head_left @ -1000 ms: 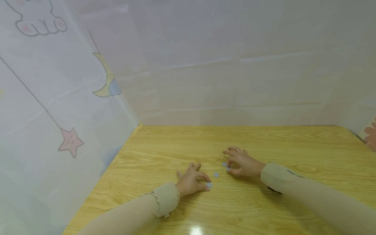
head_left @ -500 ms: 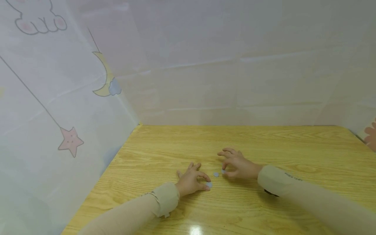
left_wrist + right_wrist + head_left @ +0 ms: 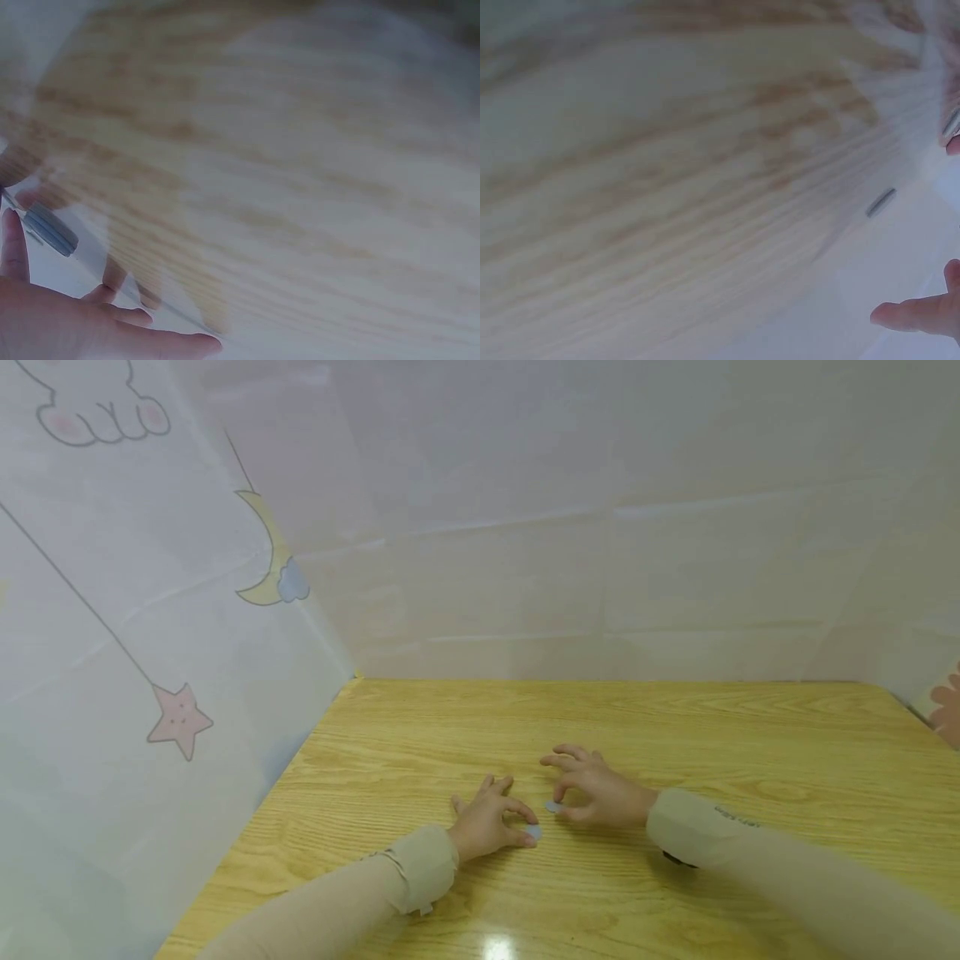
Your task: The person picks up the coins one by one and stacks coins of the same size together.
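Observation:
On the wooden table (image 3: 420, 727), my left hand (image 3: 480, 827) pinches a round silver-grey coin (image 3: 533, 832) between thumb and forefinger, the other fingers spread. To its right, my right hand (image 3: 600, 793) pinches a similar coin (image 3: 553, 807) with thumb and forefinger; whether more lie under it I cannot tell. In the left wrist view, a short stack of grey coins (image 3: 51, 229) shows beside the left fingertips. The right wrist view has one coin (image 3: 881, 202) edge-on, apart from the extended finger, and another thin grey coin (image 3: 951, 124) by fingertips at the right edge.
A pale sheet (image 3: 480, 568) with printed shapes stands behind the table, and another with a moon and star (image 3: 181, 721) is on the left. Both forearms wear beige sleeves (image 3: 757, 852). The tabletop is glossy and reflects the hands.
My right hand has slid leftward and toward me with its coin, over to where a single coin lay. The separate coins beside it are no longer seen apart. The left hand has kept still.

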`<action>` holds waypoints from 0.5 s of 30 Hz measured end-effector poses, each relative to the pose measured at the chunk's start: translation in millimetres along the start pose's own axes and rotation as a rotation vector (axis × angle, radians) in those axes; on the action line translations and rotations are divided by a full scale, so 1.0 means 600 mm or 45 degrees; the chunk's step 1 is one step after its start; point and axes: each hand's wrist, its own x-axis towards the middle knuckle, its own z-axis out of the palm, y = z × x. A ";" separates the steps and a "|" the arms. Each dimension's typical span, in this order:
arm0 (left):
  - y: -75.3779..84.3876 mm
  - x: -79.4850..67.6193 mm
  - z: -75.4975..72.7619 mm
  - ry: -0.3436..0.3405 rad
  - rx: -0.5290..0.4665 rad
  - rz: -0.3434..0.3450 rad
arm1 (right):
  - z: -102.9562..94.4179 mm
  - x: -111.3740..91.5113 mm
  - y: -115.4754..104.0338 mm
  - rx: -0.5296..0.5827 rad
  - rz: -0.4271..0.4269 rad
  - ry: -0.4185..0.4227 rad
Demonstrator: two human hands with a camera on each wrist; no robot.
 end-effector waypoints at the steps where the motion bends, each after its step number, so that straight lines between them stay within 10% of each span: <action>1: 0.000 0.000 0.000 -0.003 0.004 0.001 | 0.001 0.001 -0.002 0.002 -0.002 -0.005; 15: 0.001 -0.001 -0.002 -0.009 -0.033 0.008 | 0.026 0.013 -0.015 -0.110 -0.087 -0.090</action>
